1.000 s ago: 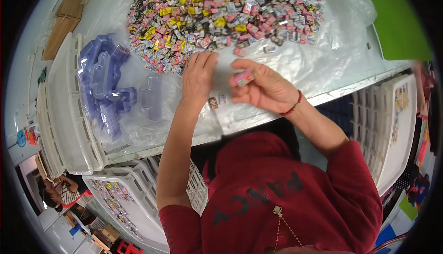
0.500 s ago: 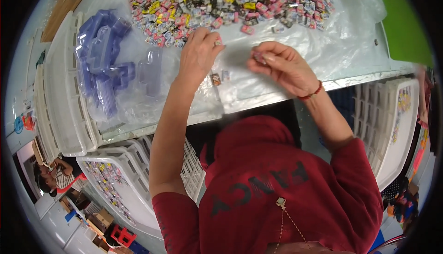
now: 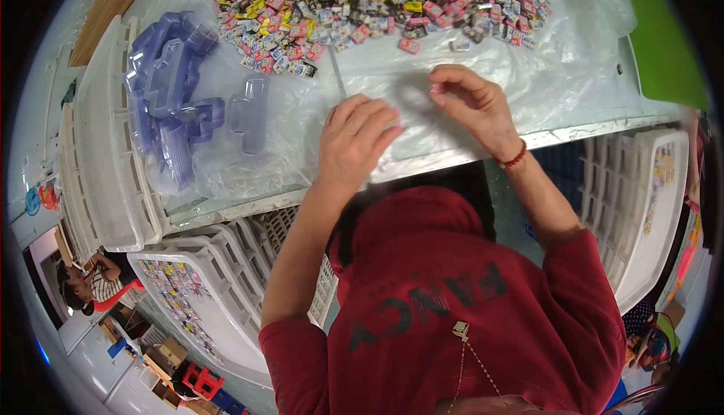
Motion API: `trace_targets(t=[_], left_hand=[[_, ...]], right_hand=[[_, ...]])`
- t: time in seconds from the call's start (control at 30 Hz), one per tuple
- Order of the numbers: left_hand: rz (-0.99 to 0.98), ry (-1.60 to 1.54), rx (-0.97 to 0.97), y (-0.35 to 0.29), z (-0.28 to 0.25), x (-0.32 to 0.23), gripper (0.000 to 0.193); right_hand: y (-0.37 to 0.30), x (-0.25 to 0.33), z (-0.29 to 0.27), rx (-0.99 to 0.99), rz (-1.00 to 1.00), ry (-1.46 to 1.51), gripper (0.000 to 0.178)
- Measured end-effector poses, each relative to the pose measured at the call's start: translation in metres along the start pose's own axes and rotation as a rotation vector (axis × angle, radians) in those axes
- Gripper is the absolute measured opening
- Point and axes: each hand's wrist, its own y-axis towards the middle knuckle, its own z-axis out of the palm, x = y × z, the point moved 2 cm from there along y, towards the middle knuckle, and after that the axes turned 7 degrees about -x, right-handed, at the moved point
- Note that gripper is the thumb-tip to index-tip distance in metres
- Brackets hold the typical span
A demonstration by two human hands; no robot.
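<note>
My left hand (image 3: 353, 142) is over the plastic sheet near the table's front edge, fingers bent and pressed together. A small pink-and-white box-shaped piece (image 3: 395, 120) shows at its fingertips. To the right, my right hand (image 3: 477, 106) is raised a little, thumb and forefinger pinching another small pink box-shaped piece (image 3: 437, 88). Beyond both hands spreads a wide heap of small printed box-shaped pieces (image 3: 339, 8), pink, yellow, black and white. My left hand covers the spot under it, so any pieces there are hidden.
Clear bluish plastic trays (image 3: 170, 76) are piled at the table's left, with a single tray (image 3: 253, 113) beside them. White crates (image 3: 113, 136) stand at the left edge. Stacked white crates flank me below the table, including a right one (image 3: 641, 211). A green board (image 3: 667, 38) sits at far right.
My left hand has come back from the heap's edge toward the table's front, covering the loose pieces there. My right hand has shifted slightly right, still pinching a piece.
</note>
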Motion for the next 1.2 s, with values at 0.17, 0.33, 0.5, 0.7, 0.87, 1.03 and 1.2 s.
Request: trace_targets(t=[0.17,0.33,0.5,0.7,0.87,1.03,1.2], left_hand=[[-0.043,0.043,-0.020,-0.021,0.012,0.012,0.024],[-0.065,0.043,-0.059,-0.024,0.014,0.012,0.021],[-0.144,0.000,-0.056,-0.033,0.014,0.016,0.022],[-0.117,0.084,0.083,-0.032,0.003,0.000,0.044],[-0.192,0.175,0.339,-0.038,0.004,-0.006,0.072],[-0.201,0.142,0.291,-0.042,0.006,-0.005,0.072],[-0.131,0.184,0.266,-0.033,0.007,-0.008,0.067]], right_hand=[[-0.006,-0.010,0.024,0.001,-0.376,-0.541,0.025],[-0.011,-0.022,0.033,0.001,-0.527,-0.817,0.021],[-0.013,-0.018,0.034,-0.070,-0.737,-1.020,0.020],[-0.019,-0.023,0.029,-0.113,-0.741,-1.069,0.020],[-0.024,-0.022,0.024,-0.109,-0.729,-1.115,0.017],[-0.020,-0.019,0.024,-0.078,-0.713,-1.126,0.018],[-0.016,-0.019,0.025,-0.060,-0.713,-1.153,0.023]])
